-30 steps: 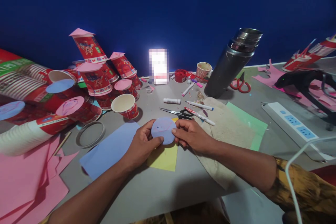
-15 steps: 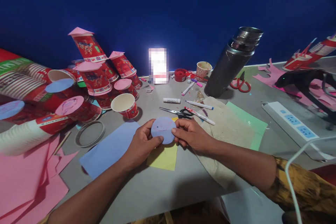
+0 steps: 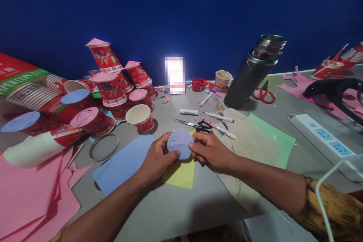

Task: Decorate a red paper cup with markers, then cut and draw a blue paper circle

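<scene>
A round lilac paper disc (image 3: 179, 143) with faint drawn marks is held up between both hands above a yellow paper sheet (image 3: 180, 173). My left hand (image 3: 157, 159) pinches its left edge with thumb and fingers closed. My right hand (image 3: 209, 150) pinches its right edge the same way. A blue paper sheet (image 3: 123, 162) lies just left of the hands. An open red paper cup (image 3: 141, 117) stands behind the disc. Black-handled scissors (image 3: 195, 124) and marker pens (image 3: 219, 117) lie just beyond the hands.
Red paper cups capped with pink and blue discs (image 3: 104, 83) pile up at the left, with cup sleeves (image 3: 34, 147). Pink paper (image 3: 31, 193) covers the near left. A tape ring (image 3: 103, 146), steel flask (image 3: 252, 72), red scissors (image 3: 262, 93), power strip (image 3: 326, 140) and green sheet (image 3: 272, 132) surround the grey table (image 3: 176, 211).
The view has shifted slightly, so everything sits a little lower and to the right. Both hands still hold the disc the same way.
</scene>
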Available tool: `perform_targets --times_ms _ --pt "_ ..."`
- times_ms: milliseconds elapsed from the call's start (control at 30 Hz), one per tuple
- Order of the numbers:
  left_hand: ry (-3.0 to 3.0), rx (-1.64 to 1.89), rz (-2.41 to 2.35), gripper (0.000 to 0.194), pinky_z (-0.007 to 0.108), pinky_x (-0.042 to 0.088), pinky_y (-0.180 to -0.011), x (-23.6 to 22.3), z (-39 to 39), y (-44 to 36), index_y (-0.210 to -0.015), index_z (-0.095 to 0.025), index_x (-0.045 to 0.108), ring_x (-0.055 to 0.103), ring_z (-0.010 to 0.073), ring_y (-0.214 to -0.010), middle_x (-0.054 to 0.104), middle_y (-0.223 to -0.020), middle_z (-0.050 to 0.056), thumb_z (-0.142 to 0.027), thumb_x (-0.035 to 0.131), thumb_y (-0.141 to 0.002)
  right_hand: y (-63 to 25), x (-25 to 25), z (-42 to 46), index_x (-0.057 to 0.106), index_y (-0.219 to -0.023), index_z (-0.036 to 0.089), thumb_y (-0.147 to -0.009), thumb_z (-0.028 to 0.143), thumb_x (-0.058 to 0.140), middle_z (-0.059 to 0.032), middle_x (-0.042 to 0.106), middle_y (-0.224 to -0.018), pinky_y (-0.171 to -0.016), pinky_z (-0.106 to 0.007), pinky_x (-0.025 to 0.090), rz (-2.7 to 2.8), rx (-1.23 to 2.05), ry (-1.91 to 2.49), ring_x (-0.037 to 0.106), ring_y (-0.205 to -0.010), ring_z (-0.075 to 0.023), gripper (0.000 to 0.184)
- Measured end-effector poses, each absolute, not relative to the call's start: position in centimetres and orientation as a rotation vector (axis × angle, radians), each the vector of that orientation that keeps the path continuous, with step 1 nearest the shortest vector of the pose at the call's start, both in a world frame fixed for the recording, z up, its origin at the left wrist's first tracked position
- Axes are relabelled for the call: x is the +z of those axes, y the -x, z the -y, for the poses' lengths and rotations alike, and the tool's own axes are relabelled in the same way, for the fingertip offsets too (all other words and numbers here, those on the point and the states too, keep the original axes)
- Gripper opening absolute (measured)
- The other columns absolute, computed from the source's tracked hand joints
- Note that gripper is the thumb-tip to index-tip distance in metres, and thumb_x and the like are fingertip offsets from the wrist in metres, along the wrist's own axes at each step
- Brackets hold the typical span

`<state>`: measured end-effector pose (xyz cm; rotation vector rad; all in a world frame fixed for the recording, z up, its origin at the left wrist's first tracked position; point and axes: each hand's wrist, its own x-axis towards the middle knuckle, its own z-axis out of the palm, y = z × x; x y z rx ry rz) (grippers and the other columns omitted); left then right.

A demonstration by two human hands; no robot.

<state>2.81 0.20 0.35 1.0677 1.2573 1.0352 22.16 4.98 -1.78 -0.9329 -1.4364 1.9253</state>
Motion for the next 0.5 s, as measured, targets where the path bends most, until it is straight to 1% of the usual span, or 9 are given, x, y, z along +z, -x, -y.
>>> perform_targets --times_ms 300,500 --pt "-1.088 1.033 -1.267 0.029 0.024 0.047 -0.057 0.20 -0.29 -2.78 -0.095 -0.017 0.067 0.053 0.0131 -0.066 0.064 -0.077 -0.002 -0.023 0.075 -0.068 -22.15 -1.61 -5.08 0.060 -0.080 0.019 -0.083 0.046 0.075 0.0040 0.062 -0.066 -0.042 -0.019 0.035 1.444 1.924 0.921 0.044 -0.045 -0.0056 0.031" --pt "-1.097 1.030 -1.267 0.031 0.024 0.046 -0.056 0.34 -0.25 -2.77 -0.096 -0.017 0.067 0.052 0.0126 -0.065 0.064 -0.076 -0.002 -0.024 0.076 -0.068 -22.20 -1.45 -5.09 0.059 -0.079 0.019 -0.083 0.046 0.075 0.0039 0.063 -0.066 -0.043 -0.019 0.036 1.466 1.921 0.928 0.044 -0.045 -0.0057 0.032"
